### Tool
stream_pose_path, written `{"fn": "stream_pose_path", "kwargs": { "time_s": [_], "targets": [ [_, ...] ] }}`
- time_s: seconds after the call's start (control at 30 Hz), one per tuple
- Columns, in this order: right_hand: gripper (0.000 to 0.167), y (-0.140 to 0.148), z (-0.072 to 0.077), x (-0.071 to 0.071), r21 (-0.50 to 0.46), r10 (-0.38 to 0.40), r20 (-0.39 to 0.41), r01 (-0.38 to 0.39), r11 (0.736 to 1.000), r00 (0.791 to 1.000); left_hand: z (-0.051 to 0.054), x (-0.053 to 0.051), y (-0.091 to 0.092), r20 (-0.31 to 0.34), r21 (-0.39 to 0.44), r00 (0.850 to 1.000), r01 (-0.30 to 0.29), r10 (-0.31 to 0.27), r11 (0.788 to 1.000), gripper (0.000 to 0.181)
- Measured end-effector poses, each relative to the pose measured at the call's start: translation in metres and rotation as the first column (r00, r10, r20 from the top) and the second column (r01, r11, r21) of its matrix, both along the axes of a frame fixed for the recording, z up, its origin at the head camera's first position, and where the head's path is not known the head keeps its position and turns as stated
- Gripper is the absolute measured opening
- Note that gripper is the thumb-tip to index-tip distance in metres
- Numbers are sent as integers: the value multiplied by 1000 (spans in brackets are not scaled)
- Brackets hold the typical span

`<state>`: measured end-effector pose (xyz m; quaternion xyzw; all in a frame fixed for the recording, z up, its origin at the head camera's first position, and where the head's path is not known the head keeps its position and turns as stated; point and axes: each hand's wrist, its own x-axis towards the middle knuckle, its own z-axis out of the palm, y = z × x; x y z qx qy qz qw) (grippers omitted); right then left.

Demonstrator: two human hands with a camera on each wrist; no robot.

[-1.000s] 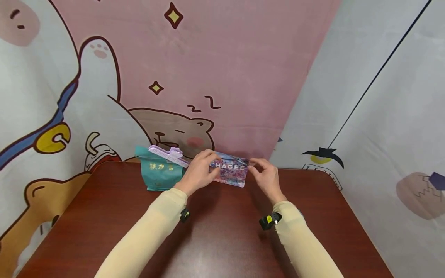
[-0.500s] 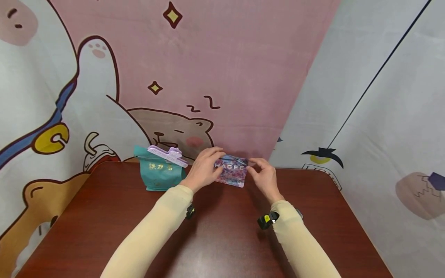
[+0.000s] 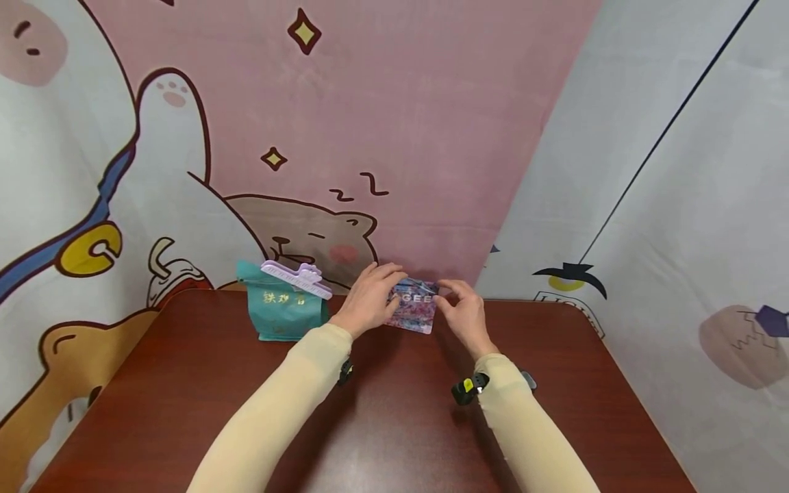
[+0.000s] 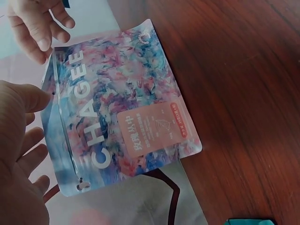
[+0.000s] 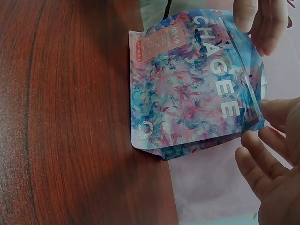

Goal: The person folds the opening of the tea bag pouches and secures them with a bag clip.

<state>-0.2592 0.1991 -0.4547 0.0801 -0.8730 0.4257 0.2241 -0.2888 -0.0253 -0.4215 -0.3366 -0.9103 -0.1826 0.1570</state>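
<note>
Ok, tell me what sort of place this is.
Probably an indoor recording corner: a cartoon-printed fabric backdrop rises behind a wood-grain table, and a black wrist-worn camera is in view.

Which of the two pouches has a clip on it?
The teal pouch, at left: a lilac clip sits at its top. The multicolored CHAGEE pouch shows none.

teal pouch [image 3: 285,318]: upright on brown table [image 3: 401,424] | lilac clip [image 3: 297,279]: across its top | cartoon backdrop [image 3: 407,130]: behind

head: high, forward-down, farther | left, right wrist: close, facing the pouch [image 4: 119,108] | wrists share its lettering [image 5: 217,70]
</note>
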Motion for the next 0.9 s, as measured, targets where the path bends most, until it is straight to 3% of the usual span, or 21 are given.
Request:
{"fn": "stream_pose_path", "kwargs": {
  "time_s": [0.17,0.57,0.9],
  "targets": [
    [34,-2,-1,-3,17,-13,39,13,1000,999,-2,-3,6,3,-18,1000,-3,3,1000,48],
    [31,-3,-1,-10,18,7,31,-8,1000,1000,-2,-10,18,31,-56,996,-77,79,995,36],
    [26,-3,-2,-15,66,-1,51,-2,998,999,-2,-14,25,60,-23,994,-86,87,996,27]
  ]
}}
